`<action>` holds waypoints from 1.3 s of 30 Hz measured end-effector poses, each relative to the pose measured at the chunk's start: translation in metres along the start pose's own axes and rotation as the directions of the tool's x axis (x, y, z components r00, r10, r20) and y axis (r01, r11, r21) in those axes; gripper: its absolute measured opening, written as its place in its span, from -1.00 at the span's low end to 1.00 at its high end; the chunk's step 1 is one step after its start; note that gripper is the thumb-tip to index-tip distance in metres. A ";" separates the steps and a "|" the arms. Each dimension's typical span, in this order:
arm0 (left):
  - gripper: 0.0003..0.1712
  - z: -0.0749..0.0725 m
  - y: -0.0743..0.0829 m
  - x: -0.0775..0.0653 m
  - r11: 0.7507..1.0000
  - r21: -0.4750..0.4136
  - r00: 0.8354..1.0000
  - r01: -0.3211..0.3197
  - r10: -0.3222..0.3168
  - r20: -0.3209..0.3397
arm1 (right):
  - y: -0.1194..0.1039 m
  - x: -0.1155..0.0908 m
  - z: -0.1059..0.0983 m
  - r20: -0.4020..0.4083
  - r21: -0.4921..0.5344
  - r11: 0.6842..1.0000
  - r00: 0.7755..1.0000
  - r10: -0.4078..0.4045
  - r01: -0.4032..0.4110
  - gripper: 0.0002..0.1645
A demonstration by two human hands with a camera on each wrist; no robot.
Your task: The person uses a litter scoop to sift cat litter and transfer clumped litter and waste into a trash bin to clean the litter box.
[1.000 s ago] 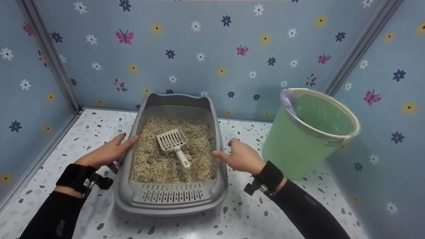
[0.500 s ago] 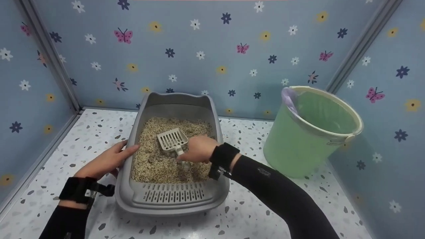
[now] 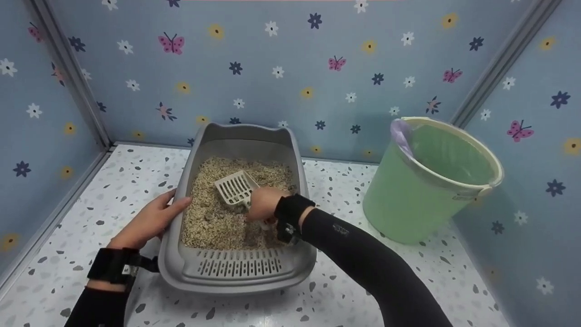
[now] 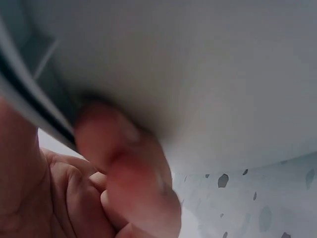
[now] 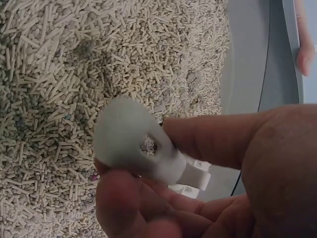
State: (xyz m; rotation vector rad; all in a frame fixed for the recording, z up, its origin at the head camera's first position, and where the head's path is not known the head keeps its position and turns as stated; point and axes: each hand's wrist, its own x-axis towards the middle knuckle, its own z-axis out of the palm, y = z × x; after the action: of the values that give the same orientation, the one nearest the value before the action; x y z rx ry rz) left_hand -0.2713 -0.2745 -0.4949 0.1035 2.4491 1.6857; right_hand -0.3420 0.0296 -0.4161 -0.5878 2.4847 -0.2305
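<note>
A grey litter box (image 3: 240,285) full of pale pellet litter (image 3: 213,234) stands on the speckled surface. My left hand (image 3: 150,221) holds its left rim, thumb on top; in the left wrist view the fingers (image 4: 138,183) curl beneath the edge. Inside the box, my right hand (image 3: 265,203) grips a white slotted litter scoop (image 3: 230,198) by its handle. The right wrist view has the handle's end (image 5: 121,134), with its hole, between thumb and fingers. The scoop's head lies at the litter, slots facing up; most of the handle is hidden in the head view.
A green bin (image 3: 399,204) with a cream rim and a lilac bag edge stands to the right of the box. Blue panels (image 3: 345,81) with flowers and butterflies close off the back and both sides. The speckled surface (image 3: 345,290) runs around the box.
From beside the box's right rim, my right hand has moved left over the litter and taken hold of the scoop's handle. My left hand stays at the left rim.
</note>
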 end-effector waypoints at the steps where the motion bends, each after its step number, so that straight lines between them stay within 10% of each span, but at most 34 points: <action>1: 0.06 0.000 0.001 0.000 1.000 0.010 1.000 0.003 -0.003 -0.003 | 0.000 0.002 -0.001 0.004 -0.003 1.000 1.000 0.003 -0.003 -0.33; 12: 0.07 0.001 0.000 -0.001 1.000 0.012 1.000 0.009 -0.009 -0.011 | 0.011 0.014 -0.013 -0.029 0.100 0.995 1.000 0.013 -0.010 -0.29; 24: 0.05 0.001 -0.004 0.001 1.000 -0.013 1.000 0.001 -0.001 -0.009 | 0.032 -0.028 -0.058 -0.242 -0.099 0.995 0.969 -0.057 0.033 -0.29; 39: -0.02 0.004 -0.008 0.003 0.998 -0.068 1.000 0.016 -0.014 0.028 | 0.019 -0.091 -0.078 -0.136 -0.450 0.893 0.988 -0.077 0.008 -0.55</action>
State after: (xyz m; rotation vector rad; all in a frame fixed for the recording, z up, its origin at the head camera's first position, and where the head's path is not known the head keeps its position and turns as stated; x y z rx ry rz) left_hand -0.2736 -0.2737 -0.5043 0.0985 2.3643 1.7476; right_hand -0.3253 0.0913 -0.3128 -0.8391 2.6880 0.3087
